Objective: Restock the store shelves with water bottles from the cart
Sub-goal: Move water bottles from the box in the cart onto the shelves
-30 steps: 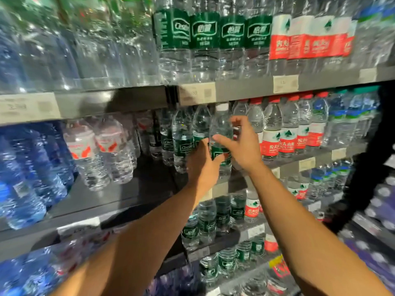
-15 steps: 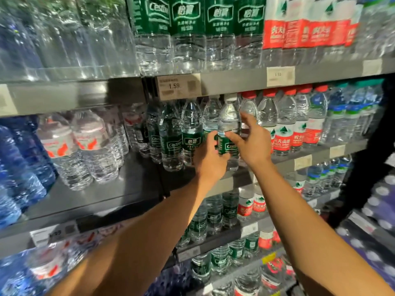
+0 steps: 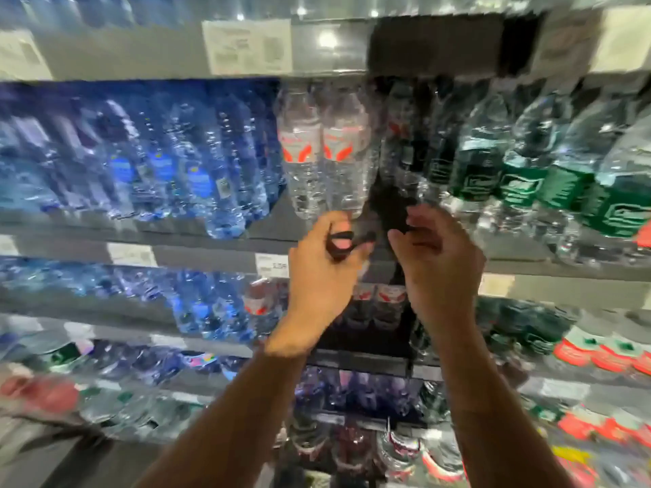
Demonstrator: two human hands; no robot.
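Shelves (image 3: 197,246) full of water fill the blurry view, where the left hand (image 3: 318,276) and right hand (image 3: 438,267) hang loosely curled and empty below clear red-label bottles (image 3: 322,156), probably heavy, slippery, best grabbed mid-body.

Shelf labels (image 3: 246,47) blurred, unreadable.
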